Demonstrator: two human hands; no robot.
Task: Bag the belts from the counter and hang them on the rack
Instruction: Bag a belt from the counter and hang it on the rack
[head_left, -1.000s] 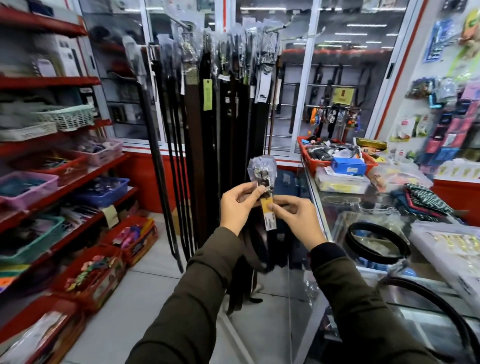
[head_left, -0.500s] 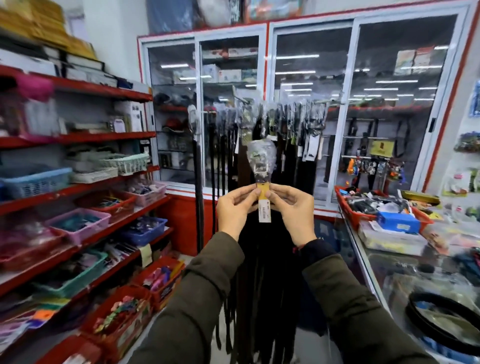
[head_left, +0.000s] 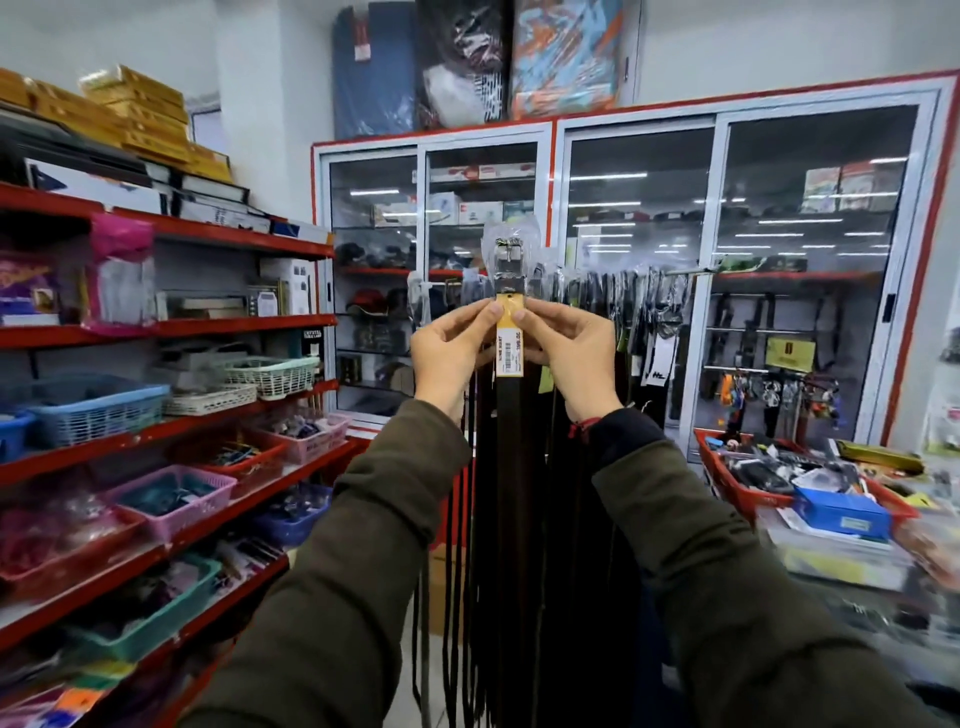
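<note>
I hold a dark belt (head_left: 511, 467) upright in front of me, its metal buckle (head_left: 509, 260) wrapped in a clear plastic bag at the top and a yellow and white tag (head_left: 510, 343) just below. My left hand (head_left: 452, 348) pinches the belt at the tag from the left. My right hand (head_left: 569, 348) pinches it from the right at the same height. The strap hangs straight down between my sleeves. Behind it stands the belt rack (head_left: 623, 296), crowded with several hanging bagged belts, the raised buckle about level with its top.
Red shelves (head_left: 208, 332) with plastic baskets line the left side. A glass-door cabinet (head_left: 644, 270) stands behind the rack. At right, the counter holds a red tray (head_left: 727, 478) of goods and a blue box (head_left: 841, 512).
Both hands have lifted the bagged belt from waist height up to the level of the rack's top. My view has tilted upward, and the counter has slid low to the right.
</note>
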